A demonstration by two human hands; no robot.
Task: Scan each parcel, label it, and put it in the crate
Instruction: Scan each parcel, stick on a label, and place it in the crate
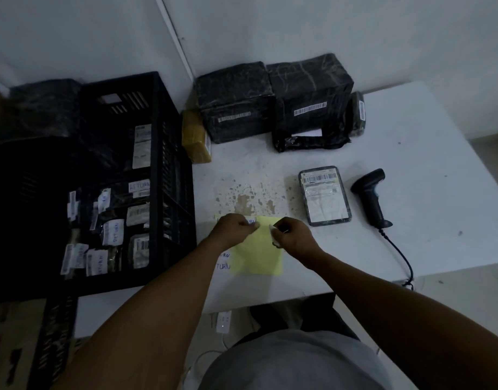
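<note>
Both hands, left (233,228) and right (291,235), apparently pinch a white sticker over the yellow sheet (259,256); the flat black-wrapped parcel (324,195) lies upper right, nearer the right hand, long axis running up-frame.

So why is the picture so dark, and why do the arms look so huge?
Head view: the light is dim, so the black crate loses detail; the white table shows best. The wide lens stretches the edges, so the forearms look huge while the left hand and right hand look small.

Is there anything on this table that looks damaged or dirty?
Yes. The white table has a worn patch of brownish spots and chipped surface, just beyond the yellow sheet. Nothing else looks damaged.
</note>
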